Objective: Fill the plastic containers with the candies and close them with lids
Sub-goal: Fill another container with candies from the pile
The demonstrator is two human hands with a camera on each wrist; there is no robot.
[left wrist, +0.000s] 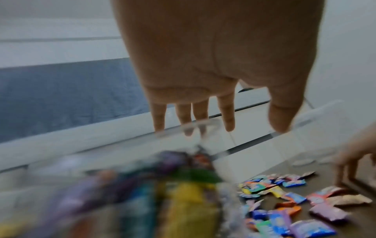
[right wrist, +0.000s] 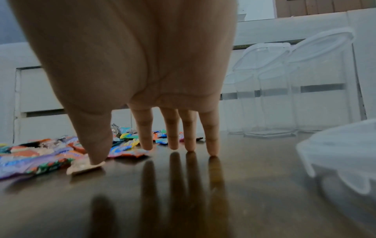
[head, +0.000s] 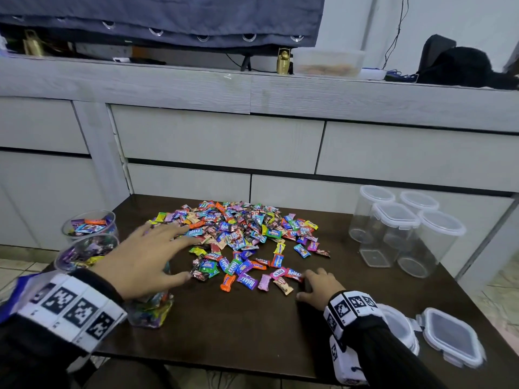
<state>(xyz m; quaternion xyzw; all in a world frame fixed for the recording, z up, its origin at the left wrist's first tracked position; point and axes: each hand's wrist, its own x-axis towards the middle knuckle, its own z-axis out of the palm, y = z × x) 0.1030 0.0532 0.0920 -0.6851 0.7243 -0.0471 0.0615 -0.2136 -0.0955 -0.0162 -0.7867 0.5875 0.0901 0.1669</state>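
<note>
The candies point(head: 238, 234) lie in a big pile in the middle of the dark table point(head: 252, 327), and some wrappers read "Relaxa". Three open containers point(head: 90, 224) at the left edge hold candies, four see-through containers point(head: 404, 234) with lids on stand empty at the far right corner, and two loose lids point(head: 452, 336) lie at the near right corner. The left hand point(head: 146, 254) is spread flat over one filled container, and the right hand point(head: 320, 289) rests with straight fingertips on the table beside the pile.

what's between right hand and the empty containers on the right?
Bare dark table: nothing between the right hand and the empty containers, clearest in the head view.
</note>
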